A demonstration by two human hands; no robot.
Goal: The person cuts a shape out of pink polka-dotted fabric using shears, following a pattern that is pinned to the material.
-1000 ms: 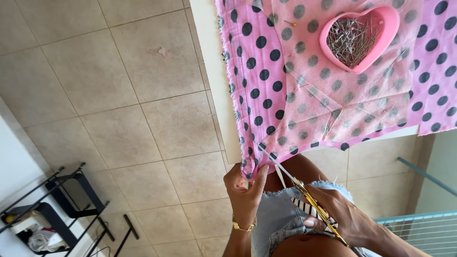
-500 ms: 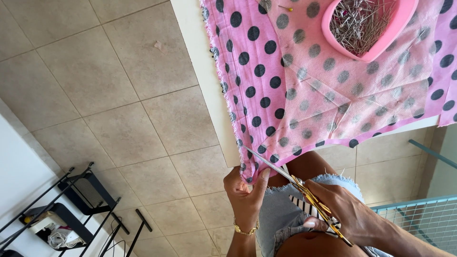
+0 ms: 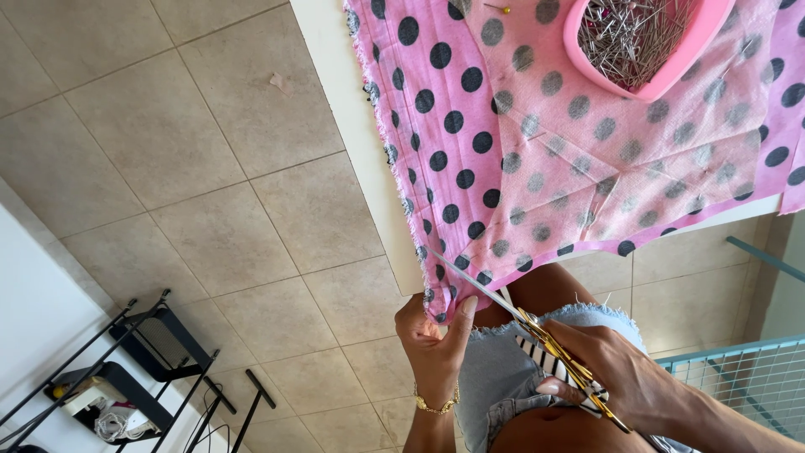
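A pink fabric with black polka dots (image 3: 537, 159) lies over a white table (image 3: 352, 126) and hangs off its near edge. My left hand (image 3: 432, 340) pinches the fabric's lower corner between thumb and fingers; a gold bracelet sits on that wrist. My right hand (image 3: 616, 377) grips gold-handled scissors (image 3: 511, 315), whose blades point up-left into the fabric edge just above my left thumb. A pink heart-shaped dish (image 3: 641, 42) full of pins rests on the fabric at the top right.
Beige tiled floor (image 3: 193, 184) spreads to the left. A black metal rack (image 3: 142, 369) with cables stands at the lower left by a white wall. A teal wire-mesh frame (image 3: 738, 377) is at the lower right. My lap in denim shorts lies below the table.
The view has shifted, so the fabric and pin dish sit higher and closer in frame. My hands keep the same hold at the fabric's corner, scissors still at the edge.
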